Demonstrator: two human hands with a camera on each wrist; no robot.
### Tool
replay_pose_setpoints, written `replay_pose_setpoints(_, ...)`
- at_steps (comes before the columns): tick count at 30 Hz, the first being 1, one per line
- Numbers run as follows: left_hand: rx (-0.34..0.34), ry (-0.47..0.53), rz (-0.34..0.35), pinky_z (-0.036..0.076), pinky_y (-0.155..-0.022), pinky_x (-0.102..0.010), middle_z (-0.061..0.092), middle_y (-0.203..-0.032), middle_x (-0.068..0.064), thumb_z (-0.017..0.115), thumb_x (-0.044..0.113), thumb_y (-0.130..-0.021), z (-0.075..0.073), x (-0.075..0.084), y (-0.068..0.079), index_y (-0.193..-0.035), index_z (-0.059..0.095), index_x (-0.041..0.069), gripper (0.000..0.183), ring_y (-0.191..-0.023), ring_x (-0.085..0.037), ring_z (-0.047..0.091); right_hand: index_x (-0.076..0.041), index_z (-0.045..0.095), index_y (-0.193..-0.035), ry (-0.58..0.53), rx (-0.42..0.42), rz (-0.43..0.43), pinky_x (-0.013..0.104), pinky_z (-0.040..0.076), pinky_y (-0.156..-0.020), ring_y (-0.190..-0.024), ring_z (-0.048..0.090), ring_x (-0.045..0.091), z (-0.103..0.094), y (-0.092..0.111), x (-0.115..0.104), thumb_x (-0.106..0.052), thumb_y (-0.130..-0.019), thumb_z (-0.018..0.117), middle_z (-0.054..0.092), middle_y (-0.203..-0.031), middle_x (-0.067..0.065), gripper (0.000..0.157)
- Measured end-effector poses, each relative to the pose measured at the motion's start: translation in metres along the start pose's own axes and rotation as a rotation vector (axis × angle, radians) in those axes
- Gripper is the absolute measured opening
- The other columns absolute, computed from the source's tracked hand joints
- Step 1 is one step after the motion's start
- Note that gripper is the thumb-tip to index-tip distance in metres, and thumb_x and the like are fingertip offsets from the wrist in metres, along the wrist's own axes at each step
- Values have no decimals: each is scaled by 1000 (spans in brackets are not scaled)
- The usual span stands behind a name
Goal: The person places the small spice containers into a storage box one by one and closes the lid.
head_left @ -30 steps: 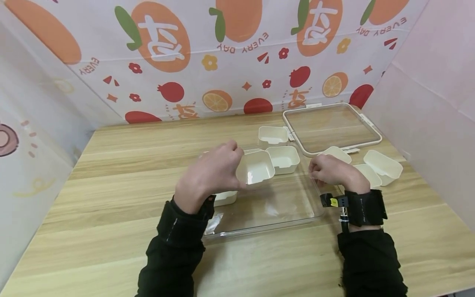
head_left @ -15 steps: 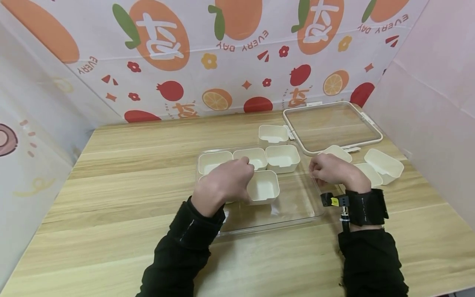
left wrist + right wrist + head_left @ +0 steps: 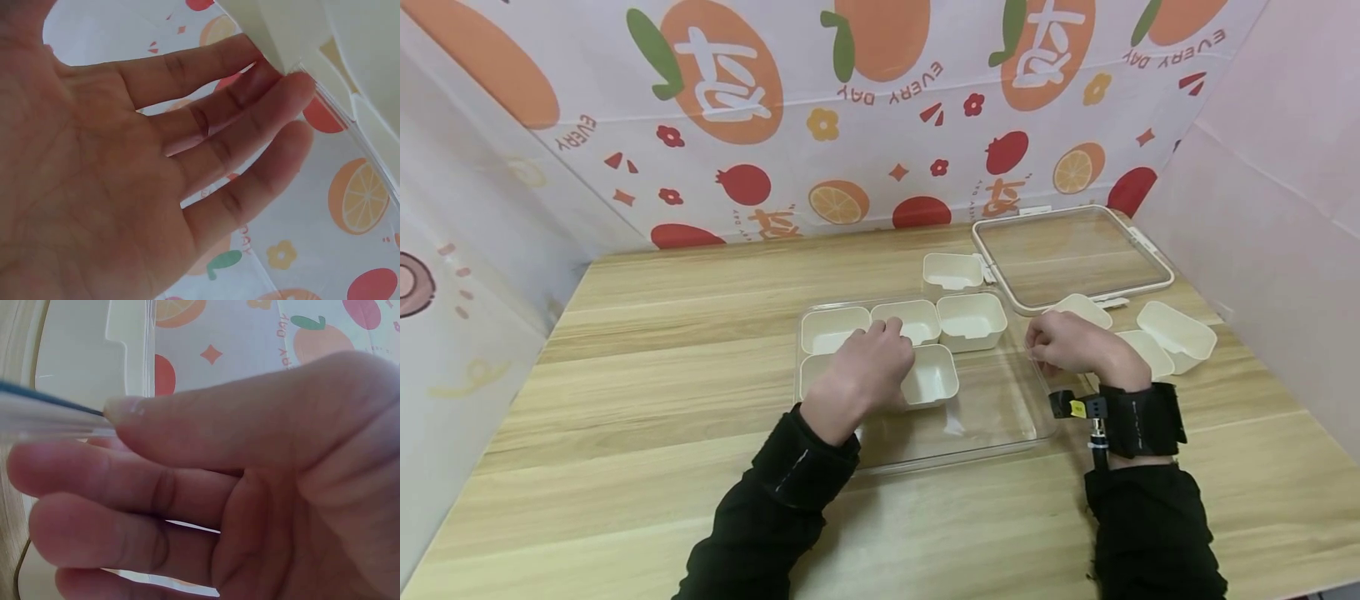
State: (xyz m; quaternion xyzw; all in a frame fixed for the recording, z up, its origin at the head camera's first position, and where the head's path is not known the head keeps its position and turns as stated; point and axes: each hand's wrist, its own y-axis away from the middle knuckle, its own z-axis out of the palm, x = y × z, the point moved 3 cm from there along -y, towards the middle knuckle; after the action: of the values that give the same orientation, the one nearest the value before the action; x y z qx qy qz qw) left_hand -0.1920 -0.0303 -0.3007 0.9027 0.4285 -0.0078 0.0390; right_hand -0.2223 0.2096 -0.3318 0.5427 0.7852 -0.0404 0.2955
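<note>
A clear plastic box [image 3: 955, 460] stands on the table with cream plastic bins inside. Three bins, including one at the right [image 3: 973, 319], line its back row. In front of them, my left hand [image 3: 867, 367] grips a cream bin [image 3: 934, 377] across its width, thumb on the near side and fingers on the far side. Another bin [image 3: 813, 372] lies left of it, partly hidden by the hand. The left wrist view has the fingertips at a cream bin's edge. My right hand [image 3: 1070, 343] pinches the box's right wall [image 3: 50, 419] between thumb and fingers.
A clear lid with a cream frame [image 3: 1075, 254] lies at the back right. One loose bin [image 3: 952, 271] sits behind the box. Several more, including a tilted bin [image 3: 1177, 335], lie right of the right hand. A printed cloth [image 3: 865, 158] hangs behind the wooden table [image 3: 662, 400].
My left hand has brought the bin down and toward me into the second row, then moved it slightly left against the neighbouring bin. The right hand has stayed at the box's wall.
</note>
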Motion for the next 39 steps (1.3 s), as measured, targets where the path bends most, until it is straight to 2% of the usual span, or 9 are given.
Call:
replay_pose_setpoints(4, -12, -28, -29, 47, -66, -39, 48, -87, -11, 70, 43, -70, 4, 1, -1, -74, 56, 4, 42, -81, -25, 45, 2, 54, -83, -2, 2, -3, 32, 44, -54, -55, 54, 14, 1, 0, -1, -1, -84, 51, 59, -65, 4, 4)
replay_pose_setpoints(10, -63, -68, -63, 45, -69, -39, 49, -91, -11, 68, 42, -72, 7, -2, -3, -78, 58, 5, 39, -85, -25, 45, 3, 55, -85, -4, -15, -6, 32, 44, -54, -55, 54, 14, 1, -1, -4, -1, -85, 51, 58, -64, 3, 5)
replay_pose_setpoints(15, -91, -76, -82, 45, -72, -41, 51, -93, -12, 69, 33, -72, 7, -5, -5, -80, 60, 7, 29, -87, -26, 47, 2, 54, -84, 16, 5, -6, 33, 44, -55, -55, 54, 14, -2, -3, -6, -2, -85, 51, 59, -64, 4, 5)
replay_pose_setpoints(20, -145, -56, -96, 45, -75, -42, 52, -94, -12, 70, 29, -72, 9, -6, -5, -83, 63, 9, 24, -88, -27, 46, 3, 54, -85, 11, -16, -1, 32, 43, -54, -55, 54, 14, -1, -3, -4, -2, -85, 51, 59, -65, 4, 5)
replay_pose_setpoints(28, -149, -68, -114, 42, -72, -39, 51, -94, -11, 68, 29, -75, 11, -4, -8, -82, 64, 11, 20, -87, -27, 41, 3, 54, -86, 0, -19, 12, 32, 43, -54, -56, 54, 14, 0, -1, -1, -3, -85, 52, 59, -65, 4, 6)
replay_pose_setpoints(33, -123, -105, -116, 42, -70, -38, 51, -92, -11, 68, 29, -75, 9, -4, -9, -83, 64, 12, 19, -86, -26, 42, 3, 54, -88, 6, -8, 22, 32, 43, -54, -56, 54, 14, -1, 0, -1, -3, -86, 53, 59, -64, 3, 6)
replay_pose_setpoints(39, -132, -96, -108, 42, -69, -38, 52, -92, -9, 67, 25, -73, 10, -5, -9, -82, 64, 13, 15, -84, -25, 43, 3, 54, -89, 6, -16, 19, 32, 43, -54, -57, 53, 14, -1, -1, -2, -4, -86, 53, 58, -65, 3, 8)
